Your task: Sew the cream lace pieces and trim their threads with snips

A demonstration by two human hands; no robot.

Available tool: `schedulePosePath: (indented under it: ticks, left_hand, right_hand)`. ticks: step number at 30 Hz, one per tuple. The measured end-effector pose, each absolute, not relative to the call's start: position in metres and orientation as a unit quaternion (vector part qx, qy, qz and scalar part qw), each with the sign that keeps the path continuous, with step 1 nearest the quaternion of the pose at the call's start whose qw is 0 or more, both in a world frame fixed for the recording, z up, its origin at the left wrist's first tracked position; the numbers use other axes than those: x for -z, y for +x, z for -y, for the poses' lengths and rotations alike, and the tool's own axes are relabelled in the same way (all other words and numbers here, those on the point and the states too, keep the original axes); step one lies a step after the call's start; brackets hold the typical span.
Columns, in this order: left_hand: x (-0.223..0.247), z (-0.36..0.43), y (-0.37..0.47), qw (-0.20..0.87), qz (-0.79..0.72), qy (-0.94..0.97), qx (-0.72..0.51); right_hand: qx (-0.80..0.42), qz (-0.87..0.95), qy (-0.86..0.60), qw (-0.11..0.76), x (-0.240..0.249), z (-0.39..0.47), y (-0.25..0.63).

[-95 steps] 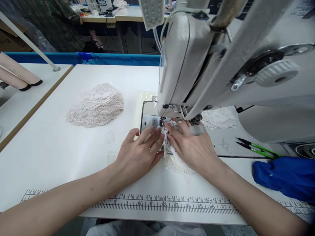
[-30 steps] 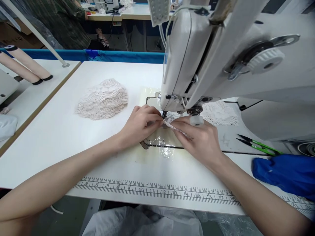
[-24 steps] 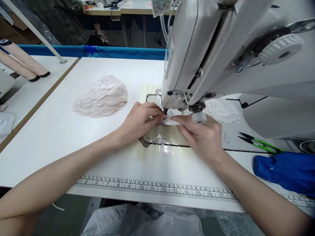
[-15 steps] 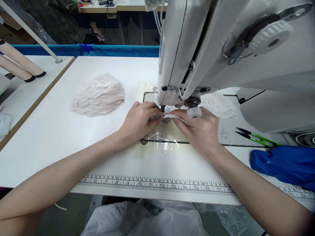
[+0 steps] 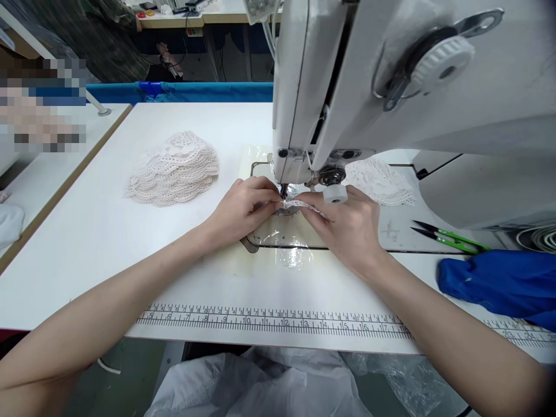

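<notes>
A narrow strip of white lace (image 5: 304, 204) lies at the needle area of the sewing machine (image 5: 299, 116). My left hand (image 5: 247, 208) pinches its left end between thumb and fingers, close beside the presser foot (image 5: 284, 190). My right hand (image 5: 350, 226) grips the same lace from the other side, its fingertips partly under the machine head. Both hands rest low over the metal plate, which has clear film on it. A stack of white lace pieces (image 5: 176, 171) sits to the left, and more lace (image 5: 380, 182) lies behind my right hand.
Green-handled thread snips (image 5: 452, 237) and a bundle of blue cloth (image 5: 499, 284) lie on the right. A printed ruler (image 5: 282, 323) runs along the table's front edge. Across the blue cloth barrier (image 5: 217, 91), a person in dark clothing (image 5: 104, 40) is at another table.
The view has shifted slightly, so the machine and hands appear a little further left. Both hands keep their hold on the lace, with hardly any change in their pose.
</notes>
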State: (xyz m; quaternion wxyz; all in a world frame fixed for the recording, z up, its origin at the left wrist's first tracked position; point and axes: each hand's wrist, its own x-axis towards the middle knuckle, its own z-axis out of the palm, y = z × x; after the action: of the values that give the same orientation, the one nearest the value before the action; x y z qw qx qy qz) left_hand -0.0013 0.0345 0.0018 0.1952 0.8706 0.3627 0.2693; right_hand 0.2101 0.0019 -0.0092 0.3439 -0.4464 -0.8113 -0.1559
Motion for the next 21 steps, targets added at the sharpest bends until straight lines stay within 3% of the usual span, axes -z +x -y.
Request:
schedulePosePath:
  ticks: [3, 11, 21]
  left_hand:
    - [0.001, -0.038, -0.005, 0.143, -0.340, 0.895, -0.251]
    - [0.000, -0.006, -0.003, -0.181, -0.250, 0.930, -0.199]
    - [-0.001, 0.022, 0.005, -0.207, -0.308, 0.916, -0.153]
  right_hand:
    - [0.132, 0.822, -0.438, 0.339, 0.007, 0.001, 0.210]
    - [0.089, 0.889, -0.364, 0.262, -0.002, 0.009, 0.213]
    - [0.081, 0.896, -0.366, 0.237, -0.002, 0.012, 0.211]
